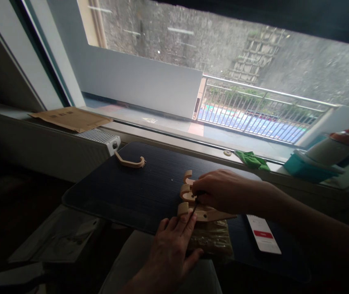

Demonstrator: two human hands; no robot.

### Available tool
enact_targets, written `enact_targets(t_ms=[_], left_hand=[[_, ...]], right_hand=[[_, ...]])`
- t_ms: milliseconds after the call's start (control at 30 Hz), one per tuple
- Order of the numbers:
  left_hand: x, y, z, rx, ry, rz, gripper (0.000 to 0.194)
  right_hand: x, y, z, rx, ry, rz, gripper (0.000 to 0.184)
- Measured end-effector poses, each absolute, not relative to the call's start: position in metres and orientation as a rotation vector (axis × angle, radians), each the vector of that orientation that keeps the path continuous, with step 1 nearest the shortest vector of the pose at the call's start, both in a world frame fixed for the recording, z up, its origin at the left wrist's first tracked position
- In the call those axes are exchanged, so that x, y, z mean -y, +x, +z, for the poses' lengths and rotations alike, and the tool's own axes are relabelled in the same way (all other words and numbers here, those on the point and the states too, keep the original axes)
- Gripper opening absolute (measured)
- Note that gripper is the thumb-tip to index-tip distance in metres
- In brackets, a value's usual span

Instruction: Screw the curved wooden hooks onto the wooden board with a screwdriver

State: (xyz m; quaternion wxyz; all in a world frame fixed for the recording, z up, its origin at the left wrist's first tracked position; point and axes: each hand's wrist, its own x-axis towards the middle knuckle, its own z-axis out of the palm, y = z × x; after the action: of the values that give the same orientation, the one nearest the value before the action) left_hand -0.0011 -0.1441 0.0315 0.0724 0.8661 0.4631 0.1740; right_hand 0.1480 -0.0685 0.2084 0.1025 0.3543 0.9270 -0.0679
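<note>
Several pale wooden hooks [184,192] lie side by side on a brownish packet wrapped in clear plastic [213,239], at the near edge of the dark table. My left hand [171,245] holds the curled end of the nearest wooden hook [205,215], thumb spread over the packet. A dark round spot shows on that hook's side. Above the hooks, my right hand [214,188] is closed around a thin dark rod-like tool [194,207], which slants down towards my left fingers. Its handle and its tip are hidden.
Another wooden hook [131,163] lies apart on the table [116,196], far left. A phone with a lit screen [263,234] rests right of the packet. Along the window sill are a green cloth [252,160] and a teal box [309,167]. A brown envelope [72,118] lies atop the radiator [97,141].
</note>
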Motion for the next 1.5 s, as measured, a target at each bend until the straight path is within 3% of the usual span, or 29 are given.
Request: enact_targets(t_ms=[300, 567, 767, 900, 1033, 1133, 1267, 1367, 1500], left_hand=[[0.144, 0.001, 0.041, -1.391, 2.547, 0.482, 0.064], [0.146, 0.0, 0.039, -1.394, 2.53, 0.486, 0.064], [0.143, 0.001, 0.041, -1.388, 2.535, 0.482, 0.064], [0.147, 0.002, 0.034, -1.378, 2.547, 0.514, 0.066], [0.16, -0.007, 0.022, -1.332, 2.561, 0.699, 0.073], [0.166, -0.016, 0.017, -1.288, 2.453, 1.013, 0.056], [0.147, -0.019, 0.017, -1.362, 1.919, 1.37, 0.045], [0.124, -0.012, 0.016, -1.202, 1.619, 1.257, 0.048], [0.108, -0.007, 0.011, -1.065, 1.61, 1.212, 0.034]], right_hand=[[0.067, 0.156, 0.196, -2.774, 1.204, -0.185, 0.023], [0.07, 0.146, 0.207, -2.761, 1.017, -0.194, 0.012], [0.076, 0.159, 0.191, -2.779, 1.387, -0.163, 0.025], [0.103, 0.193, 0.155, -2.786, 1.936, -0.288, 0.024], [0.148, 0.211, 0.082, -2.789, 2.536, -0.361, 0.035], [0.175, 0.207, 0.03, -2.775, 2.733, -0.13, 0.039], [0.188, 0.189, 0.003, -2.855, 2.68, 0.002, 0.037], [0.186, 0.18, 0.004, -2.859, 2.628, 0.089, 0.037], [0.181, 0.177, 0.003, -3.001, 2.459, 0.04, 0.037]])
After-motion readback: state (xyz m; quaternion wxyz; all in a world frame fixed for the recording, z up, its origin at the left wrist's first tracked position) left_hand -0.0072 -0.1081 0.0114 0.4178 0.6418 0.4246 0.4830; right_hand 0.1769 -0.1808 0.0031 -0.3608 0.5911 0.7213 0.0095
